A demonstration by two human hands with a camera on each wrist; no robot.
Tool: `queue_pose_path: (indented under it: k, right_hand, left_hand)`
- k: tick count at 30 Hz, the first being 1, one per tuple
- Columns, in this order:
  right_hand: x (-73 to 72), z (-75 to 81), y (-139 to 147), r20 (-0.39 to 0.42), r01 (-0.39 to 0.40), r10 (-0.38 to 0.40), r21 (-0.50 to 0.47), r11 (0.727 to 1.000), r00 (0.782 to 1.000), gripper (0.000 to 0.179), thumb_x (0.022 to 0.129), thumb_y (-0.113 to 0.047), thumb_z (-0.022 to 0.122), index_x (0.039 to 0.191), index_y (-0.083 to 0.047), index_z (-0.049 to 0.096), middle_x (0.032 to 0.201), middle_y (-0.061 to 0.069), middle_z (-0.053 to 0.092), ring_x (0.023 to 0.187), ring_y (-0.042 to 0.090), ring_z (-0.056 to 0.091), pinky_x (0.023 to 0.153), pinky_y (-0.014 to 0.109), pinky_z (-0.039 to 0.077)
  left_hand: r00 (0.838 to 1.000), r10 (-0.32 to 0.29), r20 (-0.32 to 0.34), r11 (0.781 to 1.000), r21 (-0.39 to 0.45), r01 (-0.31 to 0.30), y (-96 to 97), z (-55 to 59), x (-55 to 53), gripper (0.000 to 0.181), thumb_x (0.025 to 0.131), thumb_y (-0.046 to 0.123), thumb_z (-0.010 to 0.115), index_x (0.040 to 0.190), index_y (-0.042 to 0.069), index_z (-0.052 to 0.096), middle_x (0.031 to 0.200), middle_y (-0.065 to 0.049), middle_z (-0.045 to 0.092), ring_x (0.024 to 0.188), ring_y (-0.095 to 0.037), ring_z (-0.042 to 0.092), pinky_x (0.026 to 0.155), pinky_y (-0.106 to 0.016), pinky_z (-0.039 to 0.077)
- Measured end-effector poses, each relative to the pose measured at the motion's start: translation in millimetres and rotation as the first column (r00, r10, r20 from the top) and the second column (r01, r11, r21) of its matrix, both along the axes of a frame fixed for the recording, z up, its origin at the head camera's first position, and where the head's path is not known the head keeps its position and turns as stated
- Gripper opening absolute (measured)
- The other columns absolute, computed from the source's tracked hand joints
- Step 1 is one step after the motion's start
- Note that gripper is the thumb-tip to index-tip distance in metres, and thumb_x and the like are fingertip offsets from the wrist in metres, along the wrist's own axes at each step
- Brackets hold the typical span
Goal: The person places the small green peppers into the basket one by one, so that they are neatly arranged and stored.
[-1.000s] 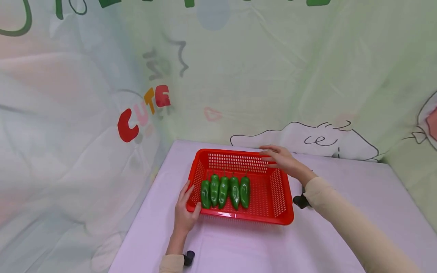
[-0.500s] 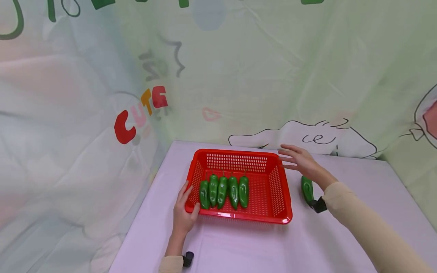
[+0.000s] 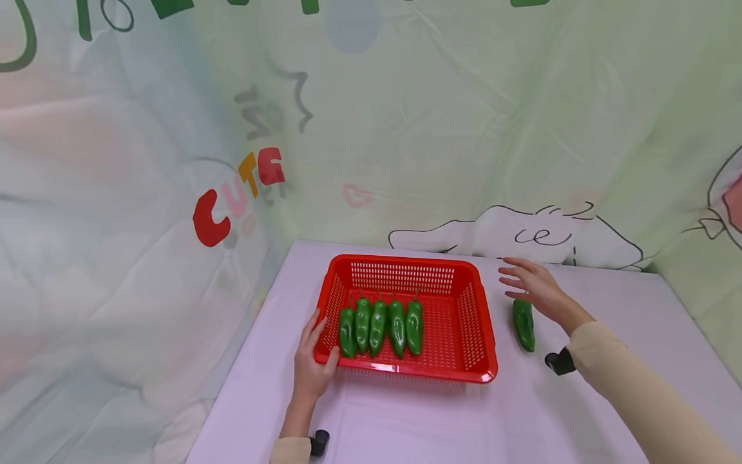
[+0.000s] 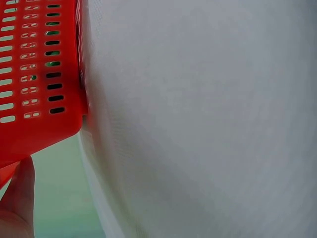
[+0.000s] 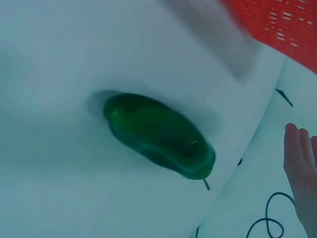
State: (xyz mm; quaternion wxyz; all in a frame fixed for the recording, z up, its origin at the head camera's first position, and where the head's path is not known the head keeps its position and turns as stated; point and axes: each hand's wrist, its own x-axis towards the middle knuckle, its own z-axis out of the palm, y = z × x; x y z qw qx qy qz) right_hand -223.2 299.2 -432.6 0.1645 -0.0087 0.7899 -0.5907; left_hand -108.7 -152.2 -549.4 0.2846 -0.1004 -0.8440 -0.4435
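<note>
A red plastic basket [image 3: 442, 322] holds several green peppers [image 3: 379, 327] lined up side by side, stems toward the back. My left hand [image 3: 312, 372] grips its front left corner, fingers over the left rim and thumb at the front rim. The left wrist view shows the slotted basket wall [image 4: 44, 134] and part of my hand [image 4: 19, 203] against the rim. Right of the basket, one loose green pepper [image 3: 524, 327] lies on the table. My right hand [image 3: 539, 287] hovers by its stem end, fingers spread and holding nothing. The right wrist view shows this pepper [image 5: 158, 135] apart from the hand [image 5: 301, 168].
A pale lilac cloth covers the table [image 3: 406, 419]. Printed fabric [image 3: 417, 142] hangs behind it and on the left, close to the table's back edge. Small black devices sit at my left wrist [image 3: 319, 442] and right wrist [image 3: 560, 361].
My right hand has moved right, from over the basket's back right corner to above the loose pepper, which has come into sight. The left hand and basket stay in place.
</note>
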Motion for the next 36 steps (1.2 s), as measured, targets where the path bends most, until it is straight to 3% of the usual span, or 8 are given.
queue_pose_path:
  k: [10,16,27,36]
  right_hand:
    - [4.5,-32.6,17.2,0.077,0.079,-0.089,0.126,0.989,0.993,0.069,0.106,-0.038,0.031,0.155,0.004,0.007,0.154,0.036,0.019,0.139,0.051,0.028,0.106,0.059,0.036]
    - [7.3,-49.7,21.1,0.117,0.128,-0.144,0.136,0.982,0.983,0.067,0.106,-0.035,0.031,0.155,0.004,0.008,0.154,0.036,0.020,0.139,0.050,0.029,0.106,0.056,0.038]
    - [7.2,-50.9,27.0,0.046,0.186,-0.197,0.180,0.966,0.979,0.064,0.105,-0.031,0.031,0.153,0.008,0.014,0.151,0.037,0.024,0.137,0.049,0.033,0.105,0.053,0.039]
    - [6.9,-59.0,33.5,0.007,0.227,-0.234,0.216,0.950,0.972,0.063,0.103,-0.028,0.034,0.152,0.008,0.020,0.149,0.038,0.029,0.137,0.050,0.032,0.109,0.058,0.035]
  left_hand:
    - [1.000,-0.005,0.001,1.000,0.005,0.005,-0.7,0.9,0.7,0.057,0.077,0.008,0.066,0.133,-0.001,0.058,0.149,-0.013,0.045,0.135,-0.030,0.046,0.101,-0.048,0.045]
    - [1.000,-0.017,0.006,1.000,0.012,0.016,-0.4,1.9,0.6,0.056,0.078,0.007,0.066,0.132,-0.003,0.058,0.150,-0.012,0.045,0.136,-0.029,0.045,0.103,-0.043,0.044]
    - [1.000,-0.019,0.024,1.000,0.020,0.019,0.7,0.8,1.4,0.058,0.078,0.007,0.066,0.134,-0.002,0.057,0.151,-0.012,0.043,0.137,-0.029,0.043,0.101,-0.048,0.045]
    - [1.000,-0.008,-0.005,1.000,0.006,0.008,0.0,1.9,0.2,0.057,0.077,0.006,0.066,0.133,-0.003,0.057,0.150,-0.014,0.044,0.136,-0.031,0.045,0.099,-0.050,0.046]
